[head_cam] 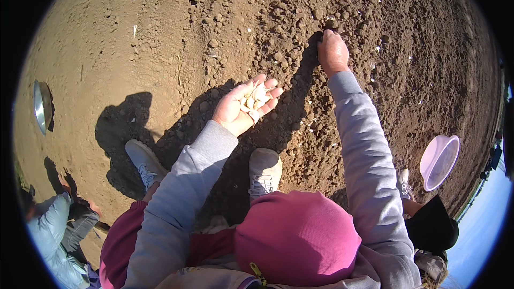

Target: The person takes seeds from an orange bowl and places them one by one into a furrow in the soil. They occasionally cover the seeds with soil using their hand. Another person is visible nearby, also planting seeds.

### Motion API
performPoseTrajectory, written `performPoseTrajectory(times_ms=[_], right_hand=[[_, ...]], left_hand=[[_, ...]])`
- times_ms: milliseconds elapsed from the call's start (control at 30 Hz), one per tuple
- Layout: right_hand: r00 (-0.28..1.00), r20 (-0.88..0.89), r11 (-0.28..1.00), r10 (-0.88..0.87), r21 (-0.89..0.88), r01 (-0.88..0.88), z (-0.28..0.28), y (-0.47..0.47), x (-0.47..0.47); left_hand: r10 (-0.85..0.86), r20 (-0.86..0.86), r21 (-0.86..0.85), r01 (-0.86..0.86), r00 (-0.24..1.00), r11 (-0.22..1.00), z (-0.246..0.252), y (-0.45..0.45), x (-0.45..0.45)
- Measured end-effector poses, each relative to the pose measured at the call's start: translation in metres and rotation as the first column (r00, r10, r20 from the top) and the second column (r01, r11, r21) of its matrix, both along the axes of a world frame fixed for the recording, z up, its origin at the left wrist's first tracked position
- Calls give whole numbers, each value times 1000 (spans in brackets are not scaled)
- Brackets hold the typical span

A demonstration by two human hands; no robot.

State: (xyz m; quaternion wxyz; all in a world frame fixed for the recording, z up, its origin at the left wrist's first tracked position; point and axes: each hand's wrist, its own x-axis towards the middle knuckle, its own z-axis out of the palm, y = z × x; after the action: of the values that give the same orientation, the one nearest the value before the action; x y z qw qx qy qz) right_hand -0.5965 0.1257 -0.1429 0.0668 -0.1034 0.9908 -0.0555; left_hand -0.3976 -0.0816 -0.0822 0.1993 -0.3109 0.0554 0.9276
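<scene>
My left hand (237, 108) is turned palm up and cups several garlic cloves (251, 100) with pale skins. It hovers over the shaded soil in front of my grey shoe (265, 170). Farther out, my right hand (333, 51) reaches down to the loose, cloddy soil (281, 28). Its fingertips touch the ground and are mostly hidden, so whether they pinch anything cannot be seen. Small white pieces (377, 49) are scattered over the dirt to the right of that hand.
A pink plastic basin (427, 162) stands on the right, near another person's shoe (404, 180). A metal bowl (40, 106) sits at far left. Below it a person in a pale blue jacket (52, 224) bends low. My pink cap (299, 237) fills the bottom middle.
</scene>
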Motion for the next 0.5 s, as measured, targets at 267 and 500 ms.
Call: performPoseTrajectory(times_ms=[267, 500], right_hand=[[999, -52, 998, 16, -65, -19, 5, 4, 9], [994, -27, 993, 103, 68, -101, -2, -2, -3]], left_hand=[[28, 75, 0, -28, 997, 1000, -4, 3, 21], [63, 35, 44, -65, 997, 997, -9, -4, 5]])
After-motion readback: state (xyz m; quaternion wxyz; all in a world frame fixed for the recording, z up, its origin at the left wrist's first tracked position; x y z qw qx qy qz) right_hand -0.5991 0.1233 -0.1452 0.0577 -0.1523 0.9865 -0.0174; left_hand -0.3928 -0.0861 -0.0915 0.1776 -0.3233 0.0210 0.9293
